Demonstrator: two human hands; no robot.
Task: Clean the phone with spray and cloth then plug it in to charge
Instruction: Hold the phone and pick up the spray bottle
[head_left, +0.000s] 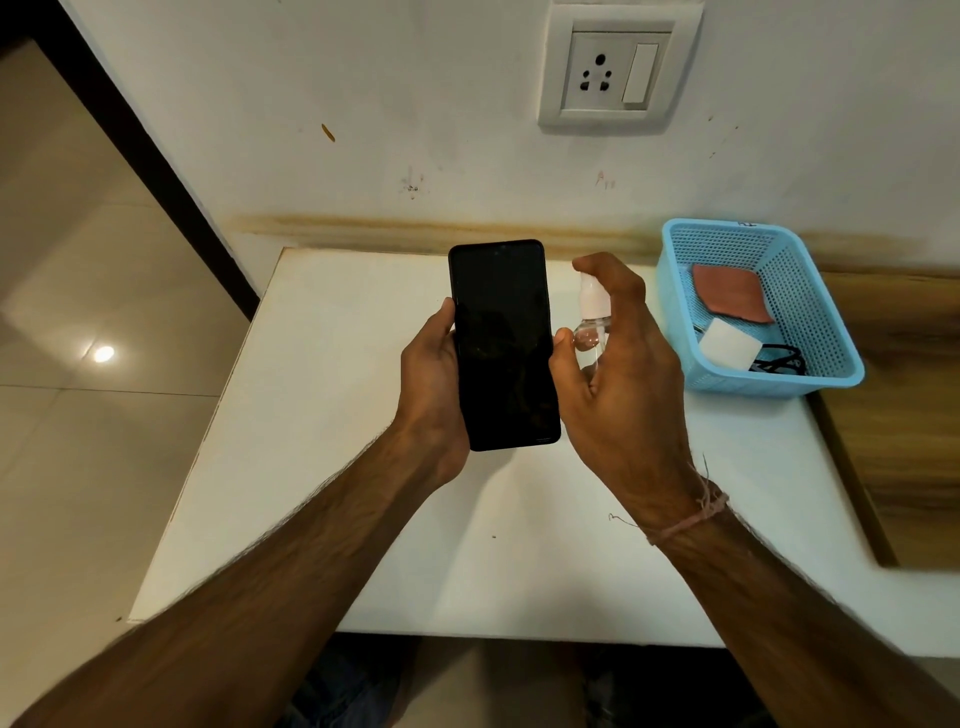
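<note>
White table (337, 493) against a scuffed wall (415, 104) with a socket (605, 75); beige tiles (78, 260) left. Left hand (431, 389) grips the phone (504, 343); right hand (623, 395) curls round the spray (592, 312), near a blue basket (769, 387).

The person's left hand (431, 395) covers the back and left edge of the phone (504, 345); the fingers behind it are out of sight. The right hand (623, 384) wraps the spray bottle (592, 312), so its lower body is concealed by the palm, its pump top sits under the forefinger, and the liquid level cannot be judged. In the blue basket (769, 383), the black cable (779, 361) lies partly behind the white charger (724, 344), its ends indistinguishable. The mark on the basket's far rim is too small to read. The socket plate (618, 117) is cut off at the top edge, both forearms at the bottom and the wooden panel (904, 415) at the right.
</note>
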